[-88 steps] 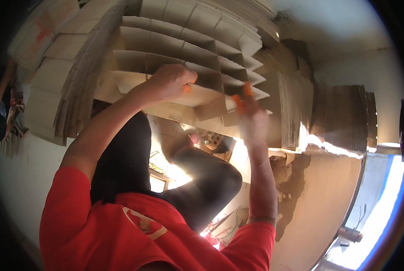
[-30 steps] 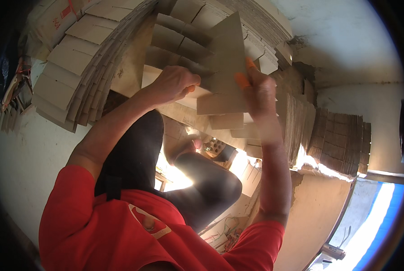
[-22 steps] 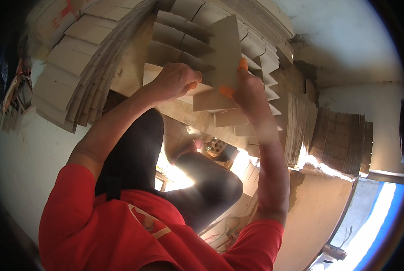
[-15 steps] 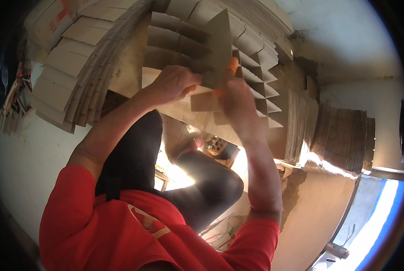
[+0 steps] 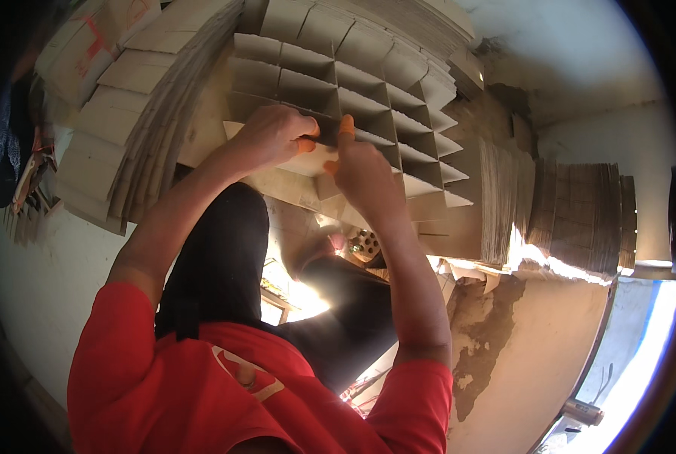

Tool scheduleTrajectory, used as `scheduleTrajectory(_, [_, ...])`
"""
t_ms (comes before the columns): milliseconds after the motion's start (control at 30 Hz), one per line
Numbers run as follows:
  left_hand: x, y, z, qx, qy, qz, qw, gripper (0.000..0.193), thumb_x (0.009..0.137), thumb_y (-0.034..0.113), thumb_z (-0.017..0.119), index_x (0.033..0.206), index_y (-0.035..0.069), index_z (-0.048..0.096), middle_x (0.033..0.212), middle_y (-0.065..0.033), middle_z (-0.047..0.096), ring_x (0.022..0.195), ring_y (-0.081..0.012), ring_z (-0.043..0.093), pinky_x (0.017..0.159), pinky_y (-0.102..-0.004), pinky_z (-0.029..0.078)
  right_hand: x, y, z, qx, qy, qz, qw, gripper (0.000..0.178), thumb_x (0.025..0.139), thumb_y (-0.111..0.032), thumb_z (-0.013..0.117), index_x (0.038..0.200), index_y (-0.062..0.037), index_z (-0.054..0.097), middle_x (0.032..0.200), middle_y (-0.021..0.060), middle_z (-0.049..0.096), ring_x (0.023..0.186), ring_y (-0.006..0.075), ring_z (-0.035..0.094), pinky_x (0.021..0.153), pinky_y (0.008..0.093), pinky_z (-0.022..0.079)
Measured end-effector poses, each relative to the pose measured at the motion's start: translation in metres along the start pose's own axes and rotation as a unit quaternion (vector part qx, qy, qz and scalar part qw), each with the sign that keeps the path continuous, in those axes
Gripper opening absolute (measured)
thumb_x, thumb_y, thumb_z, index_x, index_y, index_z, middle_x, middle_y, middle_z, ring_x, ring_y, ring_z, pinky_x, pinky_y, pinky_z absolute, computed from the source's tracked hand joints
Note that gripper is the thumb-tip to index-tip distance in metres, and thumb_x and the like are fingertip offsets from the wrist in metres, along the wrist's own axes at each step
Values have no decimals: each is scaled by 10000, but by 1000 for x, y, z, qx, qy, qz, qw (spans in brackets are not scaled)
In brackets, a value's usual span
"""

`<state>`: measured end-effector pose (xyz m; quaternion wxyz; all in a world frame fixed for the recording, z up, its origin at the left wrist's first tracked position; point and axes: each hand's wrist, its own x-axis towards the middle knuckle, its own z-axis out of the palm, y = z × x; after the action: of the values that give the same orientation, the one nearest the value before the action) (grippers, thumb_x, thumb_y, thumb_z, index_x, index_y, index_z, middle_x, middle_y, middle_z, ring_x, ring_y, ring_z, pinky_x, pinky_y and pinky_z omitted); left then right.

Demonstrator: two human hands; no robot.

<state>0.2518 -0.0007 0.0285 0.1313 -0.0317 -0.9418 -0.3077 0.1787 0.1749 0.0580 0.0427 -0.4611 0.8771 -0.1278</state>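
A grid of interlocked cardboard dividers stands in front of me, its upright strips crossing to form several square cells. At its near side, my left hand is closed, thumb and fingertip pinched on the edge of a cardboard strip. Close to its right, my right hand grips a lengthwise strip of the grid between thumb and forefinger. Orange coverings are on fingertips of both hands. The lower edges of the strips under my hands are hidden.
Stacked slotted cardboard sheets lean on the left, beside a taped carton. More cardboard stacks stand along the right by the wall. My bent knees are below the work surface, with bright light between them.
The tall strip that stuck up above the grid now sits down level with the others. My right hand has moved left and slightly down, nearer my left hand.
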Motion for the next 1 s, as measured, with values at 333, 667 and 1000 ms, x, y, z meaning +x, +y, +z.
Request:
scheduleTrajectory(333, [-35, -10, -13, 16, 145, 52, 988, 406, 649, 60, 774, 1023, -19, 638, 1010, -112, 662, 958, -263, 600, 795, -346, 504, -140, 179, -32, -335, 235, 325, 852, 449, 801, -229, 687, 1198, -80, 539, 1028, 111, 577, 950, 286, 543, 736, 401, 498])
scheduleTrajectory(667, [-41, -21, -17, 28, 145, 9, 989, 352, 673, 105, 770, 978, -20, 646, 994, -116, 659, 932, -267, 585, 807, -367, 473, -158, 221, -47, -143, 188, 396, 888, 397, 754, -387, 676, 973, -64, 601, 778, 169, 632, 756, 370, 578, 688, 451, 434])
scheduleTrajectory(1000, [-48, -27, -21, -10, 137, -47, 989, 397, 699, 150, 768, 1041, -10, 647, 1003, -126, 638, 989, -278, 565, 866, -366, 451, -148, 193, -66, 47, 301, 473, 827, 189, 820, -225, 633, 936, -114, 733, 797, 112, 688, 704, 220, 585, 701, 335, 456])
